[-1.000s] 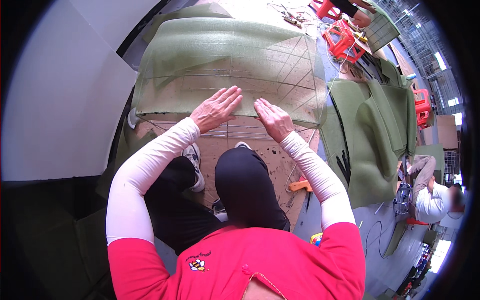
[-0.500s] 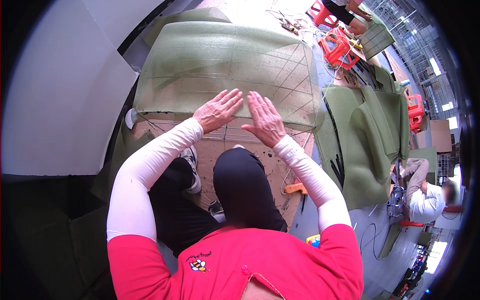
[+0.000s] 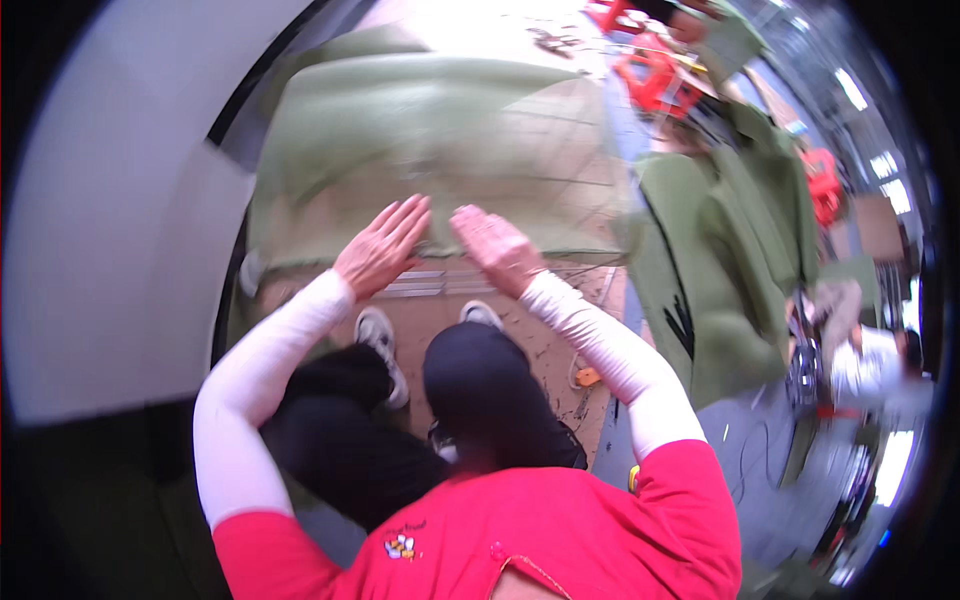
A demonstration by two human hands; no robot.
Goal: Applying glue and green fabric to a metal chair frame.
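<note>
A sheet of sheer green mesh fabric lies over a thin wire frame, whose bars show faintly through it and stick out below its near edge. My left hand is flat, fingers stretched out, on or just above the near part of the mesh. To the right, my right hand is in a like pose, slightly blurred, its fingers pointing in toward the left hand. A gap separates the two hands, and nothing is held in either. Whether the palms touch the mesh I cannot tell.
A large pale panel stands at the left. More green fabric lies heaped at the right, near red stools. An orange tool lies on the brown board by my knee. Another person sits at the far right.
Both hands have drawn back toward me and a little left, and the gap between them has widened. The whole view has shifted and is blurred by motion.
</note>
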